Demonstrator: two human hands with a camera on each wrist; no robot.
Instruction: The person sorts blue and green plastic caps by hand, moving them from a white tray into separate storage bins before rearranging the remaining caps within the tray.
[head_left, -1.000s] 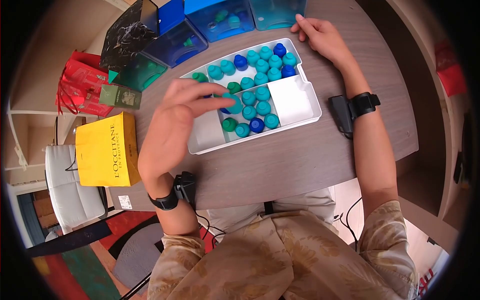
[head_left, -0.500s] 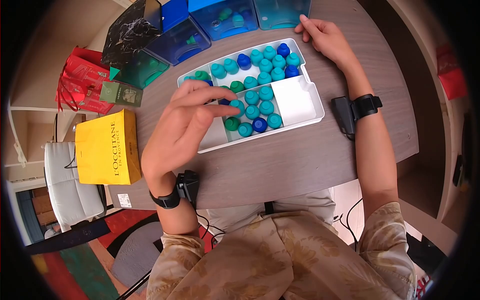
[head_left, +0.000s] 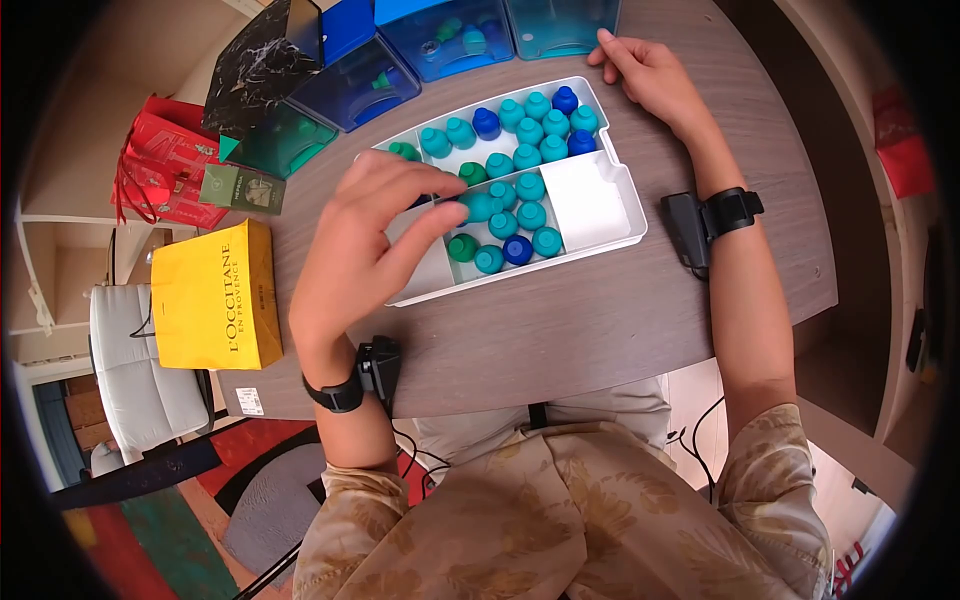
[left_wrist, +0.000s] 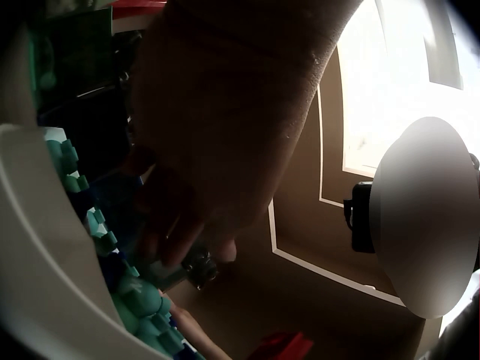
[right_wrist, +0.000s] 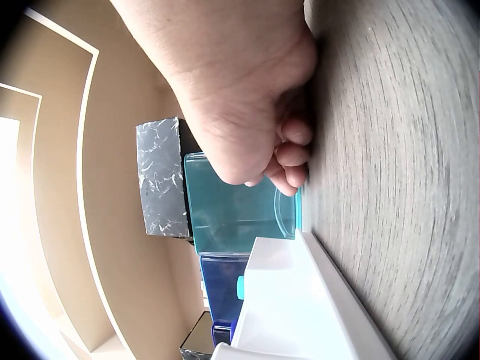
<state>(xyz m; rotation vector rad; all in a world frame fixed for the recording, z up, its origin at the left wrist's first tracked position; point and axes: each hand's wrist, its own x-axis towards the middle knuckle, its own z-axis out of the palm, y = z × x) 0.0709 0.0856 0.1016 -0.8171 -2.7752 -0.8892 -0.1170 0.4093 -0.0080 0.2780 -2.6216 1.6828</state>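
Observation:
A white divided tray on the desk holds many small bottle-shaped pieces in teal, dark blue and green. My left hand hovers over the tray's left part, thumb and index finger apart. Just beyond those fingertips a teal piece lies tilted among the others; the gap between the fingers holds nothing. Beneath the hand, part of the tray's left side is hidden. My right hand rests on the desk past the tray's far right corner, fingers loosely curled, beside a teal see-through bin. In the right wrist view those fingers hold nothing.
Along the back stand blue bins with a few pieces inside, a green bin and a black marbled box. At left are a yellow bag, a small green box and a red bag.
My left hand has let go of the teal piece it pinched, and its thumb and index finger have parted. The piece now lies among the others. The right hand stays in place.

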